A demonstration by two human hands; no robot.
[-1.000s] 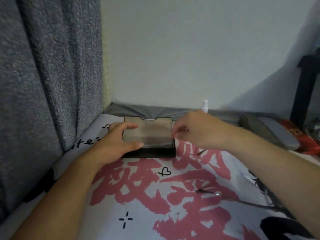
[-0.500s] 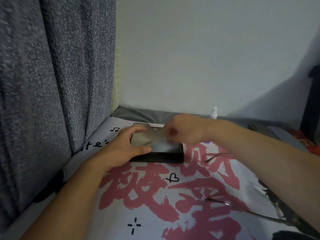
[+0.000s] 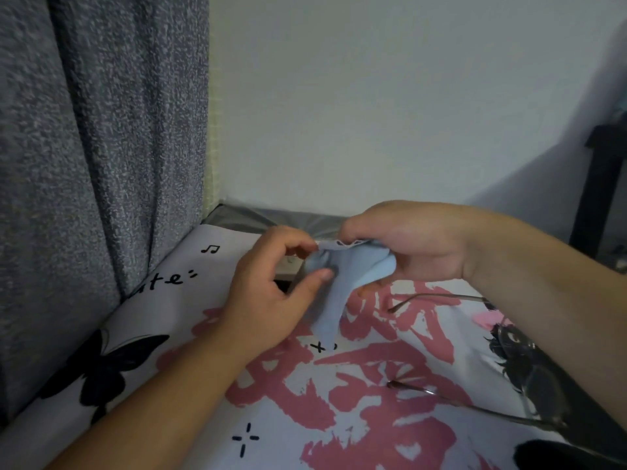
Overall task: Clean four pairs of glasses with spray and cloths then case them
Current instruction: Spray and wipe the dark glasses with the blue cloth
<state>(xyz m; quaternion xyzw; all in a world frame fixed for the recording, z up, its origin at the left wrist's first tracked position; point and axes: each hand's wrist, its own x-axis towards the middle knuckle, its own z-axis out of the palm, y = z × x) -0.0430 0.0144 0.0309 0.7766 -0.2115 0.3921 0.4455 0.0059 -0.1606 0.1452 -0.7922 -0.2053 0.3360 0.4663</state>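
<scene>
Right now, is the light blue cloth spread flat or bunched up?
Bunched up. The right hand grips the cloth in a crumpled wad, the left hand pinches its edge, and one end hangs down.

Printed cloth [image 3: 176, 337] reads "ate:"; beside it, a music note.

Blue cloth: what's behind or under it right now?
Behind the blue cloth, held by the left hand and right hand, only a sliver of the case shows. Below is the printed cover. The case's contents are hidden.
</scene>
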